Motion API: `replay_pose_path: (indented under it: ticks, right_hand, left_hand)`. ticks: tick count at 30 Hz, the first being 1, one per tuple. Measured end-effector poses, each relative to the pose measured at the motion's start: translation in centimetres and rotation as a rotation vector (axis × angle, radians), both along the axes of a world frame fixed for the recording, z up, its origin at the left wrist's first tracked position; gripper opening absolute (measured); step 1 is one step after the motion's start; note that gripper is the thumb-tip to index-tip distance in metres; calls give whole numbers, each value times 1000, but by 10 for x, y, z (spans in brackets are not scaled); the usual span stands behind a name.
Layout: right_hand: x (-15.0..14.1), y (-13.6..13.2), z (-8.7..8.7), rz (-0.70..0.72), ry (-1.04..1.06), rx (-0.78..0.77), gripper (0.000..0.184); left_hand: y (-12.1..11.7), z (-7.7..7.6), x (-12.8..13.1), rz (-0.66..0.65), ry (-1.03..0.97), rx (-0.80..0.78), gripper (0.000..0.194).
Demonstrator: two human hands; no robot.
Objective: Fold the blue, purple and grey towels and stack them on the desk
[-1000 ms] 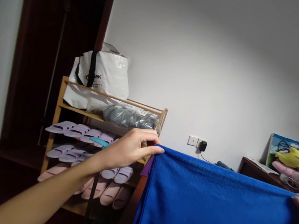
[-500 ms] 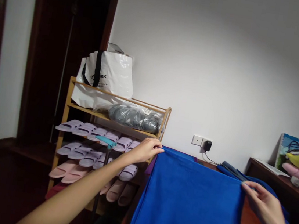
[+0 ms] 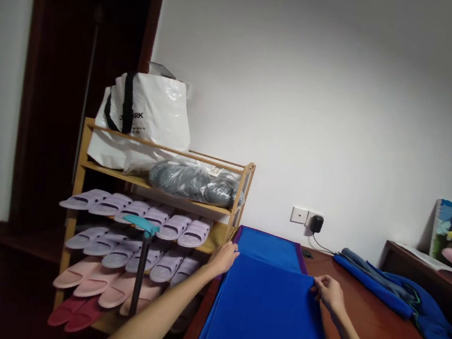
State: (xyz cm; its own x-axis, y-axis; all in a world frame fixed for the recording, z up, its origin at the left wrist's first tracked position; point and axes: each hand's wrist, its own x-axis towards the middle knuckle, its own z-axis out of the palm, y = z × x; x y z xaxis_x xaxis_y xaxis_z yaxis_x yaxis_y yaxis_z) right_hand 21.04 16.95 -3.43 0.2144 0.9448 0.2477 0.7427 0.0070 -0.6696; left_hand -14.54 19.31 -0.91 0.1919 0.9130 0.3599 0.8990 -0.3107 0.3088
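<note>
A bright blue towel (image 3: 266,315) lies stretched lengthwise on a dark wooden table (image 3: 387,338). Its far edge rests on another blue cloth (image 3: 268,247) with a purple rim. My left hand (image 3: 223,258) pinches the towel's far left corner. My right hand (image 3: 328,292) pinches the far right corner. Both hands are closed on the fabric and sit low at the table surface.
A wooden shoe rack (image 3: 150,226) full of lilac and pink slippers stands left of the table, with a white bag (image 3: 143,118) on top. A teal-topped pole (image 3: 139,269) stands before it. More blue cloths (image 3: 405,298) lie at the right. A wall socket with a charger (image 3: 316,223) is behind.
The towel, held up and spread in the air before, has been lowered flat onto the table. Both hands moved down and closer together, and the towel now looks narrower.
</note>
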Motion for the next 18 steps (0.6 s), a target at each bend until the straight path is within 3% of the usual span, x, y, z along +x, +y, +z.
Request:
replay_pose_path:
  ticks: [3,7,10,18]
  right_hand:
    - [-15,7,-13,-1,-180,32,49]
    - [-37,5,-40,206,-371,10,62]
    - [-42,4,-53,277,-447,-64,64]
    - [-40,2,-51,255,-540,-124,68]
  left_hand:
    - [-2,-9,15,-14,42,30,35]
    - [-10,-36,32,-207,141,-48,51]
    - [-11,-54,35,-265,187,-119,57]
    - [-8,-59,33,-272,209,-134,61]
